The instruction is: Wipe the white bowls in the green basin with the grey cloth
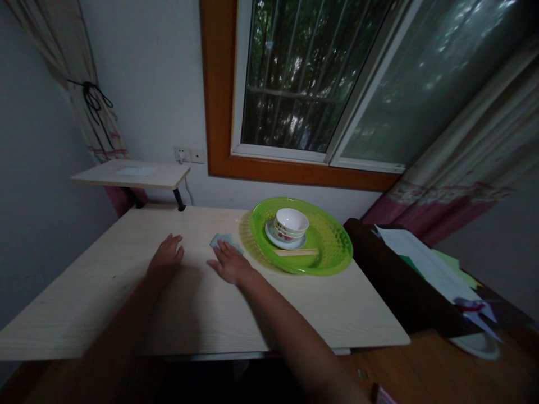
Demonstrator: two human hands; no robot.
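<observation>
Right fingers (224,251) splay, flattened, over irregular pale-blue cloth (224,237); left fingers (169,243) curve loosely apart.

No legible text, brand, number or sign anywhere: white sheet (137,170) on the raised shelf (99,174) too faint to make out, papers (415,252) at far right too dim and blurred, stacked bowls (288,229) show reddish decoration only, nothing readable.
</observation>
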